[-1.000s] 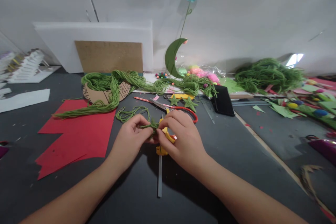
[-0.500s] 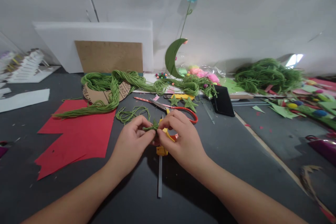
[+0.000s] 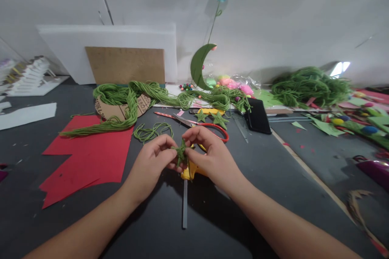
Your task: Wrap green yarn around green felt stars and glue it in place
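Note:
A small green yarn-wrapped star (image 3: 181, 152) is held between my two hands, above the dark table. My left hand (image 3: 154, 160) pinches its left side with thumb and fingers. On its right side, my right hand (image 3: 209, 153) grips it the same way. Beneath the hands lies a yellow glue gun (image 3: 187, 173) with a grey stick poking out toward me; my right hand hides part of it. Red-handled scissors (image 3: 223, 131) lie just beyond. Two more green stars (image 3: 219, 119) rest behind the scissors, and a loose loop of green yarn (image 3: 152, 131) lies beyond my left hand.
Red paper (image 3: 94, 158) lies at left under a green yarn skein (image 3: 130, 107). A black phone (image 3: 257, 116) and a yellow cutter (image 3: 211, 111) are at the back. A green crescent (image 3: 198, 66) stands near the wall. More yarn (image 3: 310, 87) is piled at right.
The star has been turned from nearly edge-on to show its face and points. My fingers have shifted around it, while the hands stay in about the same place.

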`<control>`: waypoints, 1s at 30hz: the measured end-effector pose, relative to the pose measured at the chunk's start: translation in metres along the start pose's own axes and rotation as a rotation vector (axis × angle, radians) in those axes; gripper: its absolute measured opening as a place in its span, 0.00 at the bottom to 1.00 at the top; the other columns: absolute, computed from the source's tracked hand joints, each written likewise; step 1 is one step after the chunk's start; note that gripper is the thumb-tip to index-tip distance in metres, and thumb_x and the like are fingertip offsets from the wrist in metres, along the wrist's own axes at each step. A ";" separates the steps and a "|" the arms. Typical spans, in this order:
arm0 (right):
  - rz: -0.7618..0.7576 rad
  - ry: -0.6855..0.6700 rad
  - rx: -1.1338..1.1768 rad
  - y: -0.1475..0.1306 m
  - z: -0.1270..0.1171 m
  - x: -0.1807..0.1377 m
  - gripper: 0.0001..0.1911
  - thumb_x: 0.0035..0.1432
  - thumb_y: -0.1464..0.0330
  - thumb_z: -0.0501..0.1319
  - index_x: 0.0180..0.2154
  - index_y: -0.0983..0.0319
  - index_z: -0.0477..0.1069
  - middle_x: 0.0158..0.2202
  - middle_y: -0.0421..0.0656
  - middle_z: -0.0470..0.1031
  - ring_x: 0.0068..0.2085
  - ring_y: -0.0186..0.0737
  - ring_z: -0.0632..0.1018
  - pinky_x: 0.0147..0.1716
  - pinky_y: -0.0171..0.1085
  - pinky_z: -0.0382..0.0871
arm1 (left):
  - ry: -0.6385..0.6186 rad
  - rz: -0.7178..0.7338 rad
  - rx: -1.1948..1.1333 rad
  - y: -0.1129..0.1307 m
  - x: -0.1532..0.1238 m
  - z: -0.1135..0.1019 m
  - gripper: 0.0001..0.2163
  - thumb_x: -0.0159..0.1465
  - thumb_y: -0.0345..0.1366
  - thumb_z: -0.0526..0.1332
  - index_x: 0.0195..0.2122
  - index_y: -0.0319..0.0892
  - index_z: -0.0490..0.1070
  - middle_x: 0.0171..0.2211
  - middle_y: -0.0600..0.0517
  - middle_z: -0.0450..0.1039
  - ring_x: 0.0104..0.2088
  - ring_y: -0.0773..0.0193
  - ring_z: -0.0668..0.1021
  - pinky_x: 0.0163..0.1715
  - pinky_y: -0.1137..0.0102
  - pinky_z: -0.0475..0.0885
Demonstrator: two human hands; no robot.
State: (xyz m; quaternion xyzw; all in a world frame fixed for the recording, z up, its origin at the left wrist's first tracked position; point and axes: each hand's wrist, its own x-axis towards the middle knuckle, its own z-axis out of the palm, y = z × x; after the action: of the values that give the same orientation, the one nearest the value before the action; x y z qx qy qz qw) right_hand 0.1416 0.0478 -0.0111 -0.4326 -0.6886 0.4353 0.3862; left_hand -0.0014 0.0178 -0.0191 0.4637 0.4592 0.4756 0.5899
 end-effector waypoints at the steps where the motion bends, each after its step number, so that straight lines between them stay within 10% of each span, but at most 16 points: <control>1: -0.019 0.008 -0.033 -0.001 0.000 -0.001 0.13 0.43 0.80 0.54 0.33 0.62 0.64 0.29 0.37 0.66 0.32 0.33 0.69 0.33 0.33 0.64 | -0.024 -0.015 -0.021 0.000 0.000 -0.002 0.01 0.54 0.30 0.55 0.26 0.41 0.63 0.22 0.57 0.65 0.24 0.69 0.73 0.26 0.72 0.71; 10: -0.125 -0.058 -0.211 -0.005 -0.003 -0.006 0.18 0.44 0.79 0.55 0.39 0.60 0.62 0.31 0.37 0.66 0.35 0.34 0.69 0.37 0.35 0.63 | -0.125 -0.099 0.147 0.003 0.009 -0.009 0.03 0.50 0.29 0.60 0.26 0.39 0.66 0.22 0.57 0.66 0.25 0.70 0.70 0.27 0.75 0.67; 15: 0.011 -0.165 0.132 -0.006 -0.006 -0.001 0.15 0.46 0.76 0.57 0.38 0.60 0.62 0.30 0.37 0.65 0.34 0.32 0.69 0.35 0.33 0.63 | -0.107 -0.028 0.214 0.002 0.009 -0.009 0.02 0.52 0.29 0.59 0.23 0.40 0.66 0.19 0.57 0.65 0.20 0.72 0.68 0.21 0.76 0.64; 30: 0.183 -0.081 0.235 0.001 -0.005 0.003 0.03 0.48 0.69 0.58 0.28 0.62 0.66 0.25 0.36 0.65 0.26 0.29 0.66 0.28 0.31 0.60 | -0.077 -0.203 -0.134 0.006 0.005 -0.005 0.05 0.51 0.29 0.59 0.30 0.40 0.65 0.23 0.53 0.74 0.26 0.65 0.78 0.29 0.71 0.72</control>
State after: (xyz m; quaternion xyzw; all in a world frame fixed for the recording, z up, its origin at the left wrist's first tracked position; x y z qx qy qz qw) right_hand 0.1452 0.0517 -0.0103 -0.4273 -0.6057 0.5634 0.3649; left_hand -0.0069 0.0241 -0.0147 0.3924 0.4479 0.4249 0.6818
